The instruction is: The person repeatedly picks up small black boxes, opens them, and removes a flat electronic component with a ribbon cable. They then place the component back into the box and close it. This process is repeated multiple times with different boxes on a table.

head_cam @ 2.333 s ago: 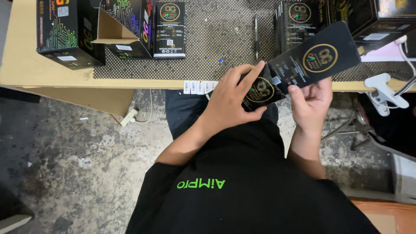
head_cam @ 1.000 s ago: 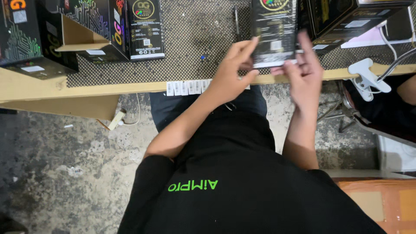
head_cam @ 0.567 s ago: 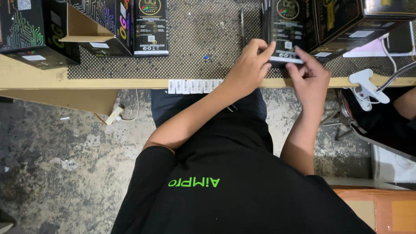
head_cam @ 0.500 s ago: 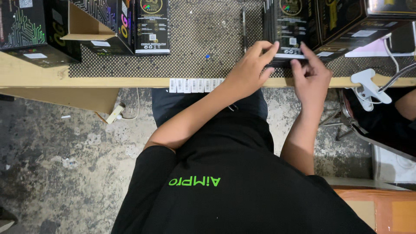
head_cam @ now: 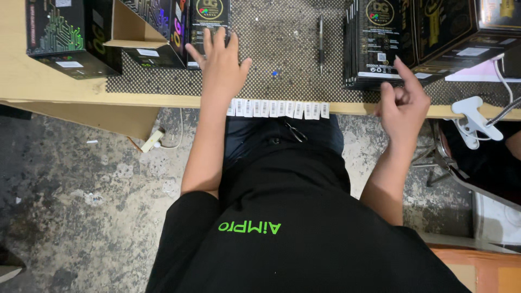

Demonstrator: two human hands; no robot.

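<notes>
Two bare hands, nothing grasped: left hand (head_cam: 218,61) lies flat with fingers spread, fingertips touching a black box (head_cam: 209,16) on the mesh surface (head_cam: 282,49). Right hand (head_cam: 404,103) hovers loosely curled, grip released, just beside the stacked black boxes (head_cam: 380,43).
</notes>
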